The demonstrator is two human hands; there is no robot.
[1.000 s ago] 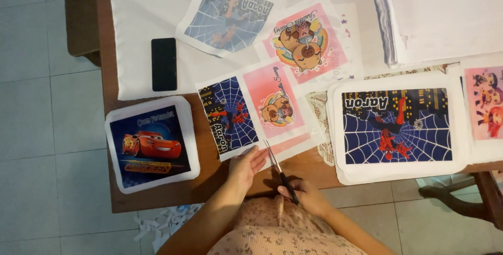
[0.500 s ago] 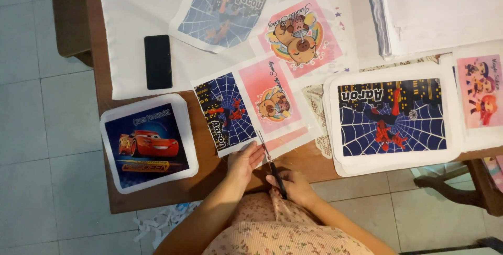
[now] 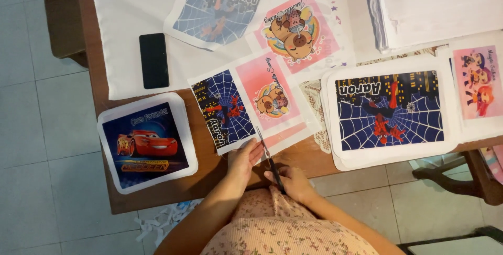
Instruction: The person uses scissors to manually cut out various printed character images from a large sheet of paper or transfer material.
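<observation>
With the right hand (image 3: 293,180) gripping the scissors (image 3: 268,158) and the left hand (image 3: 244,156) pinching the printed sheet (image 3: 251,106) at the table's (image 3: 173,192) near edge, sheet slippage risks cutting into the print.

Bare bench (image 3: 204,174) lies open between the red-car print (image 3: 146,142) and the left hand (image 3: 245,156); right of the scissors (image 3: 268,158), stacked web prints (image 3: 390,113) crowd the edge.
</observation>
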